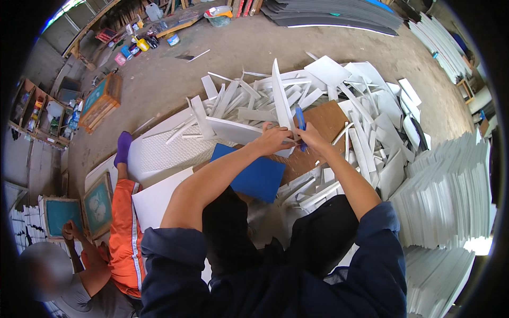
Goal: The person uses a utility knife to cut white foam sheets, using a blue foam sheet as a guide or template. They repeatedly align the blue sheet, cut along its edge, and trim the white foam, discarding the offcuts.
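At the far side, a stack of dark grey sheets (pixel 339 16) lies on the floor (pixel 254 45), with white sheets (pixel 439 46) to its right. A yellow bottle (pixel 141 44) stands among cans far left. Left, a shelf (pixel 40 110) holds mixed items, near a stack of wooden frames (pixel 99 108). Near left sits a person in orange trousers (pixel 125 233) and a purple sock (pixel 123 147).
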Demonstrator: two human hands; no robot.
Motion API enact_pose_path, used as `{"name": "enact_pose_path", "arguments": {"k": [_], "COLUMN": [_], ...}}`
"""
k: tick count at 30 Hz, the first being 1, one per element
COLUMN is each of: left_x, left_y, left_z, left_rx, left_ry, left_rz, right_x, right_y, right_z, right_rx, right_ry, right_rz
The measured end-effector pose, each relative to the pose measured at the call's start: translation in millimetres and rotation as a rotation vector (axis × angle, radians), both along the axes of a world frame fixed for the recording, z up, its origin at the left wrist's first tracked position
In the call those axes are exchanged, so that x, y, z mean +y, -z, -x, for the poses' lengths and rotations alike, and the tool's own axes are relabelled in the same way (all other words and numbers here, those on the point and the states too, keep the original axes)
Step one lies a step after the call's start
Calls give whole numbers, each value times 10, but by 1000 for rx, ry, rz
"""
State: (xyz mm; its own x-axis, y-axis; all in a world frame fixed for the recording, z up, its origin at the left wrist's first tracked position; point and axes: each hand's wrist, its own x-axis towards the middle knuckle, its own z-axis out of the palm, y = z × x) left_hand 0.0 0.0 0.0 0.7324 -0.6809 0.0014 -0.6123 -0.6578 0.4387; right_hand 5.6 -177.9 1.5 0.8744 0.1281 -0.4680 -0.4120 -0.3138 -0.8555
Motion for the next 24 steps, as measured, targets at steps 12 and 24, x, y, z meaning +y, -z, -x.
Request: {"name": "enact_pose_path", "arguments": {"k": [12,24], "left_x": [189,156], "left_y": [-71,-216], "left_z": [-263,-182], "left_rx": [-82,198], "left_ry": [-70,-64], "left_rz": [341,309], "right_x": [-415,-522], "right_y": [-516,-163], "right_z": [231,1033], "right_rx": [-279,-499], "right_ry": [-178,-137], "right_rz": [137,525]}}
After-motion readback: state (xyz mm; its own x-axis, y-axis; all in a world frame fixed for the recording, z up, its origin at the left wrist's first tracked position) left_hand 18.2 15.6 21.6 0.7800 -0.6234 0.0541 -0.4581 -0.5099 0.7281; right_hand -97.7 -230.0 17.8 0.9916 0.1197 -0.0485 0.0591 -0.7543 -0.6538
